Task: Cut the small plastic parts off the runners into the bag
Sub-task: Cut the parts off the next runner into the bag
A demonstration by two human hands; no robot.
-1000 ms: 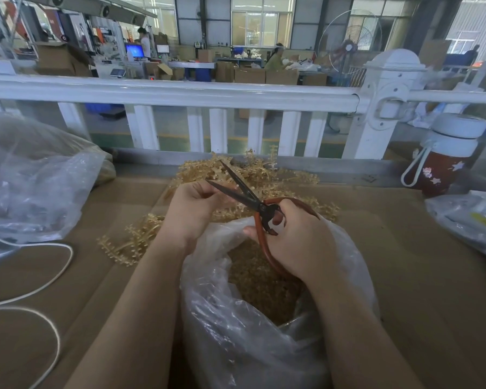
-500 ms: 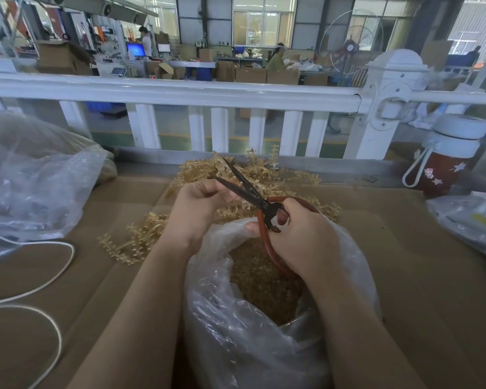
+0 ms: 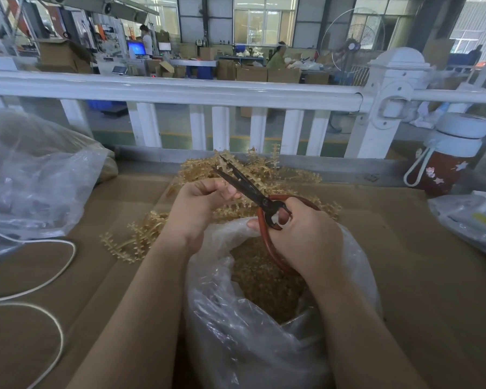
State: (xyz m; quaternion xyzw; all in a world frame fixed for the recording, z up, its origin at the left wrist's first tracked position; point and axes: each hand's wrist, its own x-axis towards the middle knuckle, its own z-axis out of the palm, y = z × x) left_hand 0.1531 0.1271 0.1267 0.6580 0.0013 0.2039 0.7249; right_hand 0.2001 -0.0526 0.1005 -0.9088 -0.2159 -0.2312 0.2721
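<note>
**Snipping parts over the open bag**

You're holding the scissors [image 3: 253,189] in your right hand [image 3: 306,234], fingers curled thru the red loop handles, dark blades standing slightly apart & pointing up-left toward the rail. Your left hand [image 3: 199,209] is pinching a tan runner [image 3: 230,204] w/ curled fingers, right beside the blades; can't tell if the blades are touching it. Both hands are hovering just above the mouth of the clear bag [image 3: 236,318], which is sitting on the cardboard-covered table [image 3: 404,262] directly in front of you & is holding a heap of cut tan parts [image 3: 264,282]. More uncut runners are lying in a pile [image 3: 264,175] behind your hands, w/ a few strays [image 3: 135,237] spreading left of the bag. Another clear bag [image 3: 34,175] is slumping at far left, a white cord [image 3: 40,276] is looping in front of it, & a red bottle w/ white lid [image 3: 446,155] is standing at right near the white railing [image 3: 180,91]
</note>
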